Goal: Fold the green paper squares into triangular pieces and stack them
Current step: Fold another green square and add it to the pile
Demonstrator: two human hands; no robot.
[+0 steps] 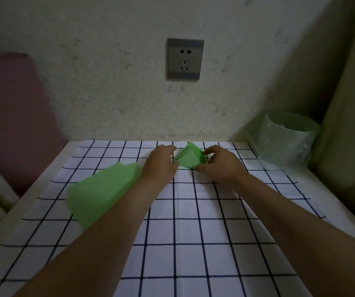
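Matt green paper (190,160) on smooth checked cloth (193,232).

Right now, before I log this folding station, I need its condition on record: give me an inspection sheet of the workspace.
Surface: checked cloth, lying flat.
Job's things: pile of green paper squares at left; folded green pieces between the hands.
Clutter: nothing seen.
Hands: right hand pinches the folded pieces' right corner; left hand at their left edge, grip unclear.
Cables: nothing seen.
Surroundings: wall socket, green-lined bin at right, pink object at left.
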